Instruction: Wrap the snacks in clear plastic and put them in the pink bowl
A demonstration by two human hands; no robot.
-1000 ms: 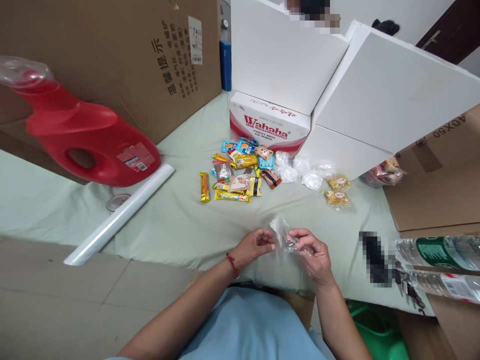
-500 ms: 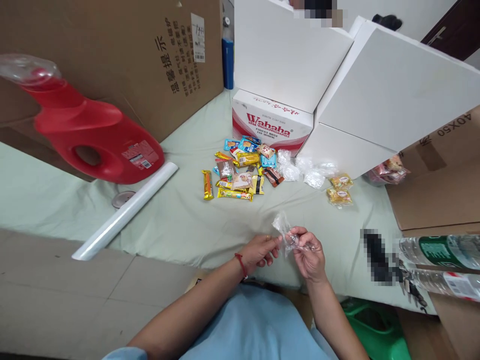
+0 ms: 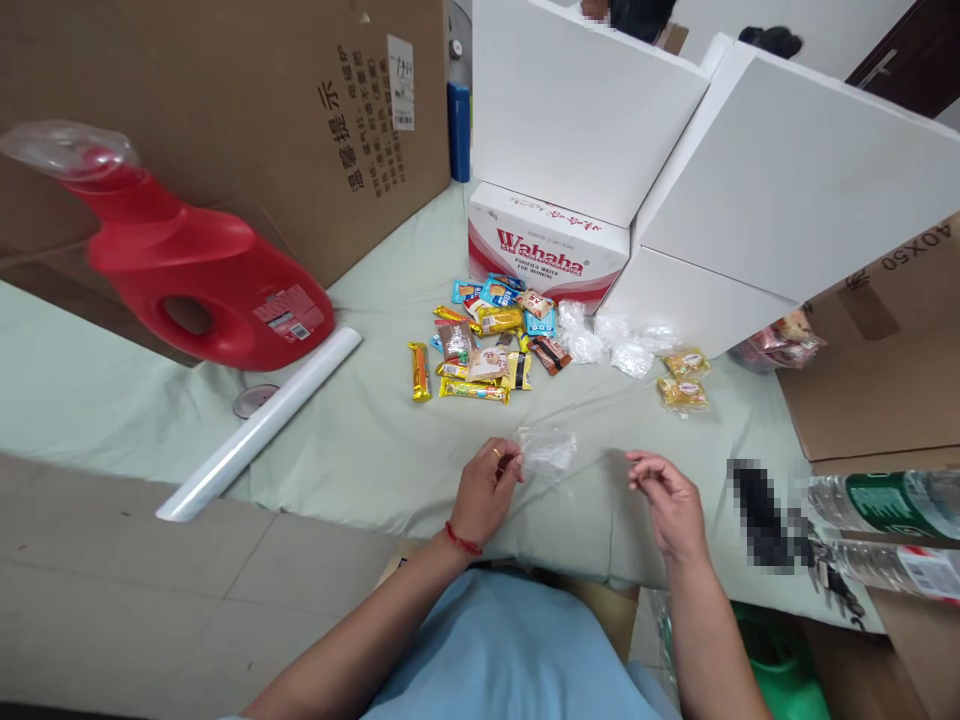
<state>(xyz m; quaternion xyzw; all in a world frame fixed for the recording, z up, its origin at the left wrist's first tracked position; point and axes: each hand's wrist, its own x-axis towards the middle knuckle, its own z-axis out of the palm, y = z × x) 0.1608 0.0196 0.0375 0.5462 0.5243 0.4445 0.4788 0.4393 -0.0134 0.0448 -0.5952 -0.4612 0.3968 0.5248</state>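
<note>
My left hand (image 3: 489, 488) pinches the left edge of a clear plastic bag (image 3: 551, 450), which spreads out flat over the pale green cloth. To the right of the bag, my right hand (image 3: 667, 500) hangs apart from it with fingers loosely bent and nothing in them. Beyond both hands lies a pile of small wrapped snacks (image 3: 491, 362), in yellow, blue and brown packets. Several crumpled clear plastic bundles (image 3: 631, 358) sit right of the pile. Two yellow snack packets (image 3: 682, 392) in clear wrap lie farther right.
A Wahaba carton (image 3: 540, 250) and white panels (image 3: 585, 110) stand behind the snacks. On the left are a red jug (image 3: 217, 290) and a white roll (image 3: 262, 425). Plastic bottles (image 3: 892, 505) and keys (image 3: 836, 585) lie at the right edge.
My right hand has let go of the plastic bag and moved right. The bag, bunched up before, is now spread out from my left hand, which has shifted slightly left.
</note>
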